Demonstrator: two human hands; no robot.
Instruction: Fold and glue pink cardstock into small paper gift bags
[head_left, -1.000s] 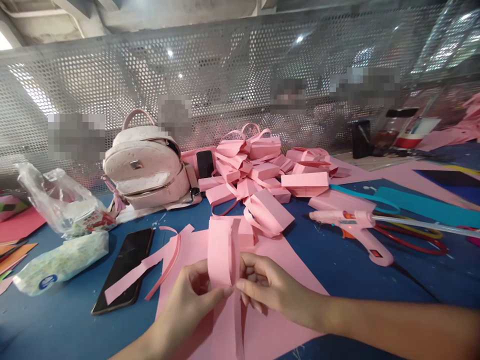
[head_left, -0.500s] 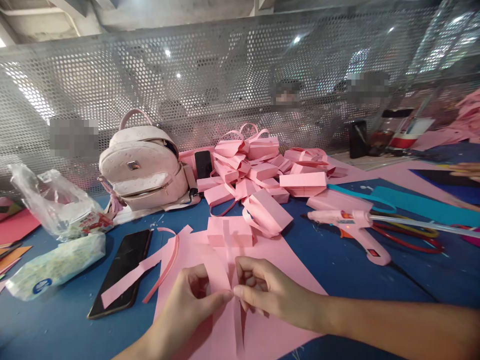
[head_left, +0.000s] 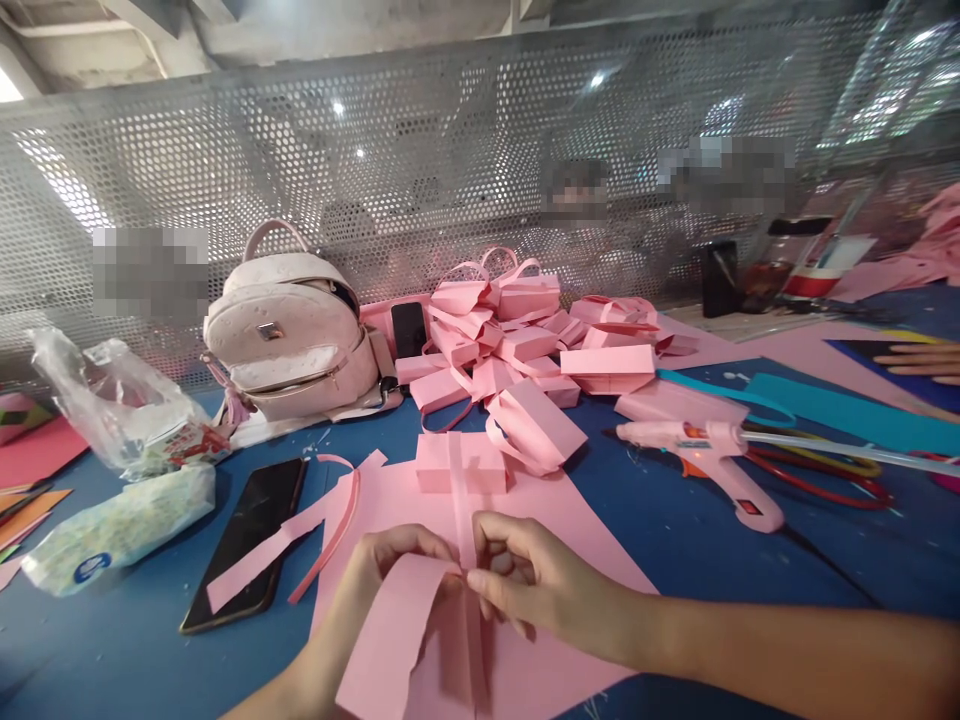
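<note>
My left hand is closed, its fingertips pinching a wide pink paper strip that hangs down toward me and partly covers the hand. Close beside it, my right hand pinches a long, narrow pink paper strip standing lengthwise between the hands. The fingertips of both hands nearly meet. Under them lies a large pink paper sheet. Just past the hands sits a small folded pink paper box, with the narrow strip's far end in front of it.
Folded pink paper pieces are heaped behind. A pink glue gun lies right, its cord trailing forward. On the left are a phone, a tissue pack, a plastic bag and a backpack. Another person's hand shows far right.
My left hand has turned the wide strip over, so its free end swung from the far side down toward me. My right hand has stayed nearly still. The other person's hand reaches further in.
</note>
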